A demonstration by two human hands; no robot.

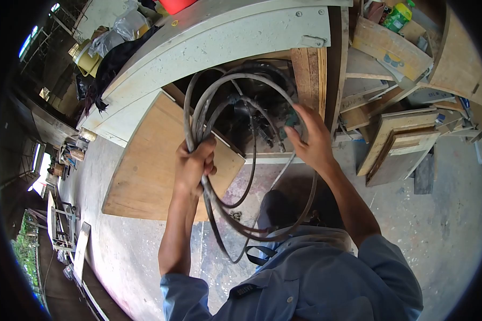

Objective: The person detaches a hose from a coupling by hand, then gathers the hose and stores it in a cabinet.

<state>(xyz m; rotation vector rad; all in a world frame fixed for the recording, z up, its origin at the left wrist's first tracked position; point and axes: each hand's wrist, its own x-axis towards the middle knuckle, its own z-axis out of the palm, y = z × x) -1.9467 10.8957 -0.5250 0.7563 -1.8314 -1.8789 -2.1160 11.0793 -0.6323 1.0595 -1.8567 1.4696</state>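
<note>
Left hand: your left hand (pixel 195 160) is clenched around several strands of the coiled cable (pixel 201 119), fingers curled right over them.
Right hand: your right hand (pixel 313 142) is at the far right of the coil, thumb and forefinger spread; you have the upper loop running by your fingertips, but whether they pinch it, I cannot tell.
Coiled cable: its uneven grey and dark loops stand up between your hands, before the cabinet, the lower ones hanging near your lap.
Cabinet: just beyond the coil you face the cabinet (pixel 241 49), pale front above a dark hollow; more dark cable and fittings lie inside, too shadowed to name.
Wooden post: a rough wooden post (pixel 310 80) stands upright at the hollow's right side, far of your right hand.
Plywood panel: at your left, a plywood panel (pixel 150 166) slants out from the hollow, partly behind your left forearm.
Cabinet top: far left, you have a clear plastic bag (pixel 129 25) and a yellow container (pixel 84 60); a red object (pixel 175 4) is farther right.
Right side: wooden boards (pixel 391 48) are piled beyond your right arm, with a green bottle (pixel 398 17) among them at the far end.
Floor: the concrete floor (pixel 128 235) around you is speckled with pale marks.
</note>
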